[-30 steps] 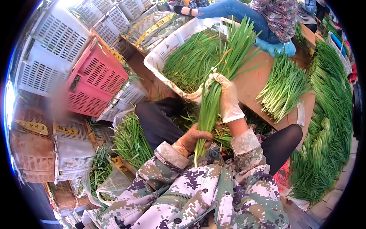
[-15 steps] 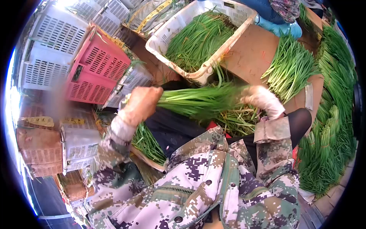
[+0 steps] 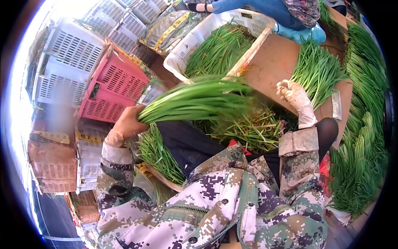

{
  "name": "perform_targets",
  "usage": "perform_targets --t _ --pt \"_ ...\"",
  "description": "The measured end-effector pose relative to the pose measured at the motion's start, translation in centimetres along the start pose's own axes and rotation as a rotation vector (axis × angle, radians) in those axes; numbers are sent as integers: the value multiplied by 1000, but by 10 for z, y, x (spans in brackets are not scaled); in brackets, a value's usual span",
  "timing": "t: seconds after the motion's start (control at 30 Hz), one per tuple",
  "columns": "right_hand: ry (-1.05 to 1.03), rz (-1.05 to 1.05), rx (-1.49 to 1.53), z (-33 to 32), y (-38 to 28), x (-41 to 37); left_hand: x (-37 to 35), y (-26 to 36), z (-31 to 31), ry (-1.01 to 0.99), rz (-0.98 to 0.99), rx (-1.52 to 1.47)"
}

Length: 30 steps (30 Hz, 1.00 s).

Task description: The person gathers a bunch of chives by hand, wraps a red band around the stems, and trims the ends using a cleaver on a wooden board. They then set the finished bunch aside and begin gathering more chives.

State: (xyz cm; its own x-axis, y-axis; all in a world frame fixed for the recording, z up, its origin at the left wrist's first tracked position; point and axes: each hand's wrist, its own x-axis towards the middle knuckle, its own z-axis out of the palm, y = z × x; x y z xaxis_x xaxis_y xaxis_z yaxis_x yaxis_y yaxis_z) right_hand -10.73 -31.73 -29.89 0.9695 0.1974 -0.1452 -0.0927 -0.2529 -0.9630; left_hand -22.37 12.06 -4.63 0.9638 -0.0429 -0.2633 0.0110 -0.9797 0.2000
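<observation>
My left hand [image 3: 126, 123], in a dirty brownish glove, grips the root end of a bunch of green chives [image 3: 199, 99] held out sideways, leaves pointing right and blurred. My right hand [image 3: 296, 99], in a pale glove, hangs free to the right of the leaf tips with its fingers loosely curled and nothing in it. Below the bunch, trimmings [image 3: 253, 130] lie heaped between my dark-trousered knees. A smaller pile of chives [image 3: 157, 153] lies under my left forearm.
A white crate [image 3: 182, 54] full of chives stands ahead, beside a brown cardboard surface [image 3: 273, 66] bearing a chive pile [image 3: 317, 70]. Pink [image 3: 112, 87] and white crates [image 3: 66, 62] are stacked left. Bundled chives [image 3: 360, 137] line the right. Another person in jeans [image 3: 265, 8] sits beyond.
My left hand has swung the bunch up and to the left. My right hand has let go of the leaf end and lifted to the right.
</observation>
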Motion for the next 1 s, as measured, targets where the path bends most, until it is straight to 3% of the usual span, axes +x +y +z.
perform_targets --t 0.03,0.1,0.2,0.27,0.37,0.5,0.57,0.63,0.73,1.0 --pt "-23 -22 -7 -2 -1 1 -4 -4 6 5 7 2" --pt "19 -43 20 -4 -11 -6 -11 -14 14 27 -153 -626" --pt "68 24 316 -2 -11 -4 -7 20 48 89 -220 -1096" --pt "46 5 519 -2 1 3 13 37 84 -62 -182 -1381" --pt "69 50 549 0 -3 -3 53 76 127 -291 21 -1657" --pt "109 92 542 7 -9 -15 103 116 176 -554 253 -1882" --pt "158 105 488 9 -11 -21 115 129 191 -605 154 -1953" --pt "203 102 469 13 -11 -26 125 134 205 -646 181 -1955" --pt "305 123 339 15 -12 -38 135 137 227 -505 53 -1868" --pt "432 135 210 21 -70 -55 134 132 243 -545 26 -1983"
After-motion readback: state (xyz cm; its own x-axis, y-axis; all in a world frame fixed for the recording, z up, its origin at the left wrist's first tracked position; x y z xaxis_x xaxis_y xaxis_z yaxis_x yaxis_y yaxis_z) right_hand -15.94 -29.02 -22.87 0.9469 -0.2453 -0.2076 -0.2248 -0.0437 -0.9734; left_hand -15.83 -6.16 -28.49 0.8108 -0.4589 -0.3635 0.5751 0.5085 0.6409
